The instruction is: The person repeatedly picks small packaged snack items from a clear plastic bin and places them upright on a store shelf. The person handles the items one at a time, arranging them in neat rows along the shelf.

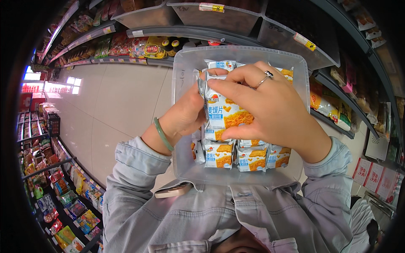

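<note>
A translucent plastic bin (240, 179) stands before me with rows of white, blue and orange snack packets (218, 154) in it. My left hand (186, 110), a green bangle at its wrist, is at the bin's left side and grips the left edge of an upper packet (215, 109). Across the top of that packet lies my right hand (269, 101), with a ring on one finger; its thumb and a finger rest on the packet's face, and its other fingers are partly hidden. More packets lie beneath and behind both hands.
Grey shelving (196, 32) with large plastic bins (215, 19) and packaged food curves behind the bin. Another shelf (345, 91) is at the right. Packaged snacks (87, 220) fill a display at the lower left. Tiled floor (126, 91) shows at the left.
</note>
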`<state>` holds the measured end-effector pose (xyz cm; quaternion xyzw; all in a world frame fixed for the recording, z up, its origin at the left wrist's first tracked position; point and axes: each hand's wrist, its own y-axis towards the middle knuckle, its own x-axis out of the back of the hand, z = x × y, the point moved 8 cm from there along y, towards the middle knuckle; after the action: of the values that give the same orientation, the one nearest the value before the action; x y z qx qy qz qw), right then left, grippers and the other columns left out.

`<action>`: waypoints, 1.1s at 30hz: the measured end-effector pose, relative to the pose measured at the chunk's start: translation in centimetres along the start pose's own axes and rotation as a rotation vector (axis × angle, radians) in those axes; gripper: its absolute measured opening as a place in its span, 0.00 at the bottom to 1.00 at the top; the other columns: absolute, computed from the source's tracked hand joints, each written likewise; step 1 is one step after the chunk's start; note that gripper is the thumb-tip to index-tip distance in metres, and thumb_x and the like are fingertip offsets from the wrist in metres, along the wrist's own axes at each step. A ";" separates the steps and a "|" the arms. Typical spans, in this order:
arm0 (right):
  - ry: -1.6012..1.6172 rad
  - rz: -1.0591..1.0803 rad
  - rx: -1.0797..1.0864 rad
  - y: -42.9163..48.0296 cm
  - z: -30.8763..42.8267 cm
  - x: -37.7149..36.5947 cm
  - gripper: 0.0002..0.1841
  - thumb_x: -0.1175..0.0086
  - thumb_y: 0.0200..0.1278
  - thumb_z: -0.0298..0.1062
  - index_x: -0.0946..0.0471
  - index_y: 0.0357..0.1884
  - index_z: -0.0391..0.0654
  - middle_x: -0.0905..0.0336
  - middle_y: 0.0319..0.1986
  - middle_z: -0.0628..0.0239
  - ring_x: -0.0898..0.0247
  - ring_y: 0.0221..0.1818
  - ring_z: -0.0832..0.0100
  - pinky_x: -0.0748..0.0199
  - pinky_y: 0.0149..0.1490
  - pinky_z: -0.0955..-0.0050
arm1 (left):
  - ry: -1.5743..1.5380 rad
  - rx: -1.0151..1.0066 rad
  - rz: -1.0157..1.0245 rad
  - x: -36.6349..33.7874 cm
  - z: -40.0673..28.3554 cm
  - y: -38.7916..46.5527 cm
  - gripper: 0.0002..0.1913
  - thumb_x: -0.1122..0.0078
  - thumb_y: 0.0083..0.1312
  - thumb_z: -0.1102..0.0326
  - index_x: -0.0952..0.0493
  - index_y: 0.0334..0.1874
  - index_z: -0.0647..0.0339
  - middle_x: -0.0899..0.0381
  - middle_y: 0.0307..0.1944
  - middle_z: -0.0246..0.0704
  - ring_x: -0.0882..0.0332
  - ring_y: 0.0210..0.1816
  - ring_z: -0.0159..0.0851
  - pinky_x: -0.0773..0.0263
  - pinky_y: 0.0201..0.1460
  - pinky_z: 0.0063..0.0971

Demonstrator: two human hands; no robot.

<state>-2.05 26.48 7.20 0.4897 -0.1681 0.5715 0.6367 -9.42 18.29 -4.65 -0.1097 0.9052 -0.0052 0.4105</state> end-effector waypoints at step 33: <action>0.350 -0.307 -0.104 -4.4 -2.0 7.2 0.37 0.27 0.41 0.37 0.24 0.60 0.47 0.37 0.62 0.54 0.37 0.65 0.54 0.35 0.66 0.61 | 0.455 -0.496 0.021 -7.1 -3.2 1.8 0.77 0.21 0.46 0.34 0.80 0.82 0.41 0.63 0.81 0.38 0.54 0.81 0.49 0.48 0.80 0.50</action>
<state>3.26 32.70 9.98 0.3695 -0.0080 0.5346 0.7600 -7.68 21.23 2.56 -0.1929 0.9484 0.1951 0.1590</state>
